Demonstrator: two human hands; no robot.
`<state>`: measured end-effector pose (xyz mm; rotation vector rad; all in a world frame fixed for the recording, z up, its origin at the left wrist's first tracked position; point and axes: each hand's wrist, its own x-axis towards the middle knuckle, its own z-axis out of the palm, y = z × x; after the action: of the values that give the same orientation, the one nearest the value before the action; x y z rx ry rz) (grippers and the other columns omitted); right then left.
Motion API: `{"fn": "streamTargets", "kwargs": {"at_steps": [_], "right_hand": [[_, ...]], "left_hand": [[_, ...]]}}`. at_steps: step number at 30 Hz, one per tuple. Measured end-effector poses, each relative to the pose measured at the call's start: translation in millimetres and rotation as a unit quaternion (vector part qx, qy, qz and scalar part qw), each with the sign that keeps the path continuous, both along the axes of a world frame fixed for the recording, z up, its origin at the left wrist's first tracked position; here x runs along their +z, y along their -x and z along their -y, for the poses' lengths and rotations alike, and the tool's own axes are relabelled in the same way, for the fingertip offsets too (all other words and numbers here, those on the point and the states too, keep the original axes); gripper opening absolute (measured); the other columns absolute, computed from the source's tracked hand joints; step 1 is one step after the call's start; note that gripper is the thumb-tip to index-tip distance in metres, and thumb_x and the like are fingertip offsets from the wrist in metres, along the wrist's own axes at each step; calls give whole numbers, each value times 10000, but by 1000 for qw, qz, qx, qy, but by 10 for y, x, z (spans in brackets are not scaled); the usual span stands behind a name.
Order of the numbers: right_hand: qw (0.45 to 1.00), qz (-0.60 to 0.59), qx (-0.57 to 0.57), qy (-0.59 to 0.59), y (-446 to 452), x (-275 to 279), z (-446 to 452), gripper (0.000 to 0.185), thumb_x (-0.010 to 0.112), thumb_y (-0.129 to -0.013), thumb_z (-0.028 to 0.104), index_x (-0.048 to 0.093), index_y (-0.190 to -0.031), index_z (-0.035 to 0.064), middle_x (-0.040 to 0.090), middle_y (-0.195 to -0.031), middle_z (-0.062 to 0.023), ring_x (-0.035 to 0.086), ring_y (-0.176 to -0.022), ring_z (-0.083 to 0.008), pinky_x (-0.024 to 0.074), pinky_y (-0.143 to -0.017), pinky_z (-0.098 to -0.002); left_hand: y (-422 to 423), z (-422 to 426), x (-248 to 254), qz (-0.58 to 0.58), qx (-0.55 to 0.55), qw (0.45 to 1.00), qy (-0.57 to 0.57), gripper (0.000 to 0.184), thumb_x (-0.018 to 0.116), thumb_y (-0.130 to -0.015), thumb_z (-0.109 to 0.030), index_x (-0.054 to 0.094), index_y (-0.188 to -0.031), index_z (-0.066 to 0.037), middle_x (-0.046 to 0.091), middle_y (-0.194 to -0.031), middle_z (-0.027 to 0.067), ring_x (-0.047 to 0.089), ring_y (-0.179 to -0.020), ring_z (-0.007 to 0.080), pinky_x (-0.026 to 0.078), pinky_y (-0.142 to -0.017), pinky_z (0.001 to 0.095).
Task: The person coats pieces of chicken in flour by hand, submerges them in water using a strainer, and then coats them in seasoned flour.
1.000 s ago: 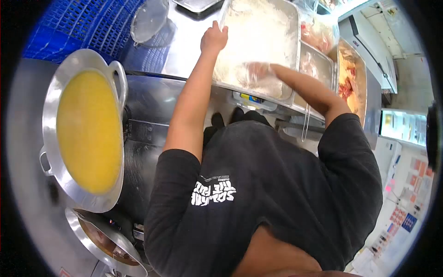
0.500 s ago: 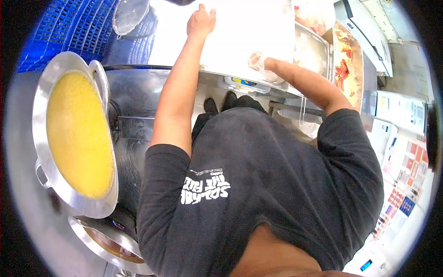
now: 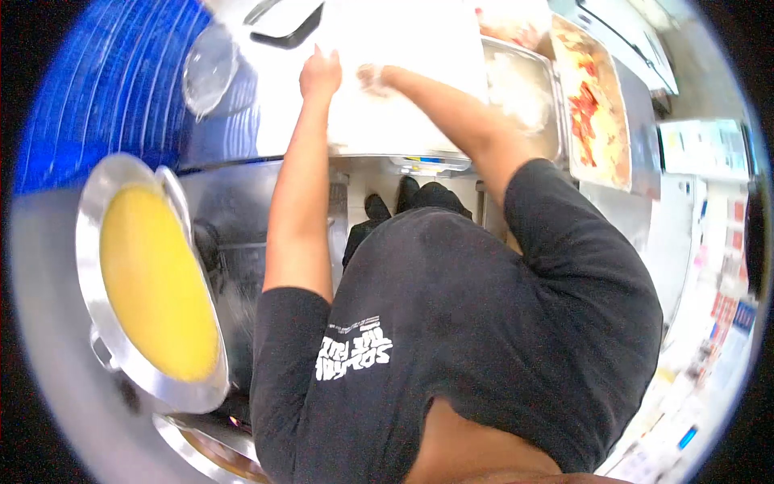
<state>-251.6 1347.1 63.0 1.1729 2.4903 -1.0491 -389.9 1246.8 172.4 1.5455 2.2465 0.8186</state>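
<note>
Above the brightly overexposed white work surface point(image 3: 403, 121), my left hand point(image 3: 320, 77) is partly curled, and glare hides whether anything is in its fingers. My right hand point(image 3: 375, 78) is close beside it on the right, smeared by motion and glare. It looks covered in thin clear plastic, and its fingers cannot be made out. A black-edged tray point(image 3: 305, 31) with a pale inside lies just beyond my left hand. Farther left rests a round mesh strainer point(image 3: 211, 71).
Right of the work surface are a metal pan point(image 3: 516, 93) of pale food and a long container point(image 3: 592, 113) with red pieces. A blue plastic crate point(image 3: 97, 97) is at upper left. A large metal pot point(image 3: 95, 234) of yellow liquid stands left, with another pot point(image 3: 181, 444) below.
My right hand has moved left across the surface, from near its right front edge to beside my left hand. The view has shifted, showing more of the black-edged tray.
</note>
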Motion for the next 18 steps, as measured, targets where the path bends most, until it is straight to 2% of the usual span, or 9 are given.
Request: {"fn": "streamTargets", "kwargs": {"at_steps": [1, 3, 7, 9, 11, 12, 13, 15, 18], "right_hand": [[1000, 18, -10, 2, 75, 31, 97, 192, 605, -799, 203, 629, -876, 28, 617, -844, -153, 597, -726, -272, 495, -643, -467], [997, 72, 22, -34, 434, -253, 80, 329, 575, -819, 146, 650, -1115, 26, 632, -1180, -188, 599, -1089, -316, 452, -924, -446], [971, 139, 152, -123, 11, 790, 500, 305, 604, -826, 190, 658, -1087, 43, 656, -1094, -174, 615, -1020, -319, 460, -911, -449], [990, -123, -65, 0, -222, 681, 421, 268, 504, -900, 224, 659, -1037, 53, 629, -941, -112, 594, -878, -267, 489, -786, -431], [975, -201, -85, 46, -551, 230, 47, 316, 456, -949, 292, 654, -1058, 70, 636, -918, -102, 596, -846, -268, 504, -768, -429], [955, -253, -115, 108, -764, -124, -241, 344, 433, -974, 325, 652, -1069, 78, 639, -906, -98, 597, -831, -269, 512, -758, -427], [850, -373, -219, 300, -1089, -944, -678, 372, 409, -999, 359, 649, -1080, 87, 643, -894, -93, 599, -815, -270, 520, -749, -426], [967, -191, -92, -141, -1094, 536, 14, 380, 432, -992, 369, 626, -1158, 88, 669, -996, -143, 621, -887, -325, 506, -830, -415], [943, -99, -2, -318, -1184, 1222, 295, 398, 409, -993, 352, 626, -1161, 63, 657, -1070, -187, 617, -979, -344, 478, -907, -395]], "left_hand": [[-7, 46, 37, -4, -9, 1000, 9, 639, 449, -928, -408, 395, -1379, 42, 618, -1101, 290, 580, -1071, 418, 449, -937, 463], [-37, 58, 102, -20, -1, 999, 29, 612, 457, -923, -397, 419, -1343, 46, 619, -1110, 286, 587, -1069, 420, 454, -928, 473], [-55, 87, 132, -12, -3, 1000, 9, 585, 471, -913, -384, 429, -1347, 6, 623, -1103, 291, 591, -1068, 421, 449, -939, 474], [-32, 65, 69, 2, -4, 1000, 9, 608, 475, -908, -408, 423, -1351, 5, 589, -1164, 290, 572, -1102, 418, 445, -946, 472], [-1, 54, 34, 10, 9, 1000, -5, 626, 494, -901, -417, 416, -1353, 8, 541, -1226, 282, 551, -1131, 414, 439, -957, 466], [-11, 57, 35, 6, 15, 1000, -17, 632, 511, -896, -414, 413, -1353, 11, 511, -1259, 274, 539, -1144, 412, 434, -964, 462], [-29, 89, 48, 0, 16, 1000, -27, 639, 528, -891, -411, 409, -1353, 14, 480, -1291, 267, 527, -1156, 409, 429, -971, 458], [-47, 91, 72, 47, 34, 987, -152, 618, 562, -888, -371, 416, -1331, 36, 466, -1274, 260, 516, -1123, 372, 423, -970, 437], [-328, 82, 468, 151, 29, 952, -264, 554, 613, -871, -273, 437, -1259, 80, 451, -1226, 218, 522, -1046, 287, 425, -944, 389]]}}
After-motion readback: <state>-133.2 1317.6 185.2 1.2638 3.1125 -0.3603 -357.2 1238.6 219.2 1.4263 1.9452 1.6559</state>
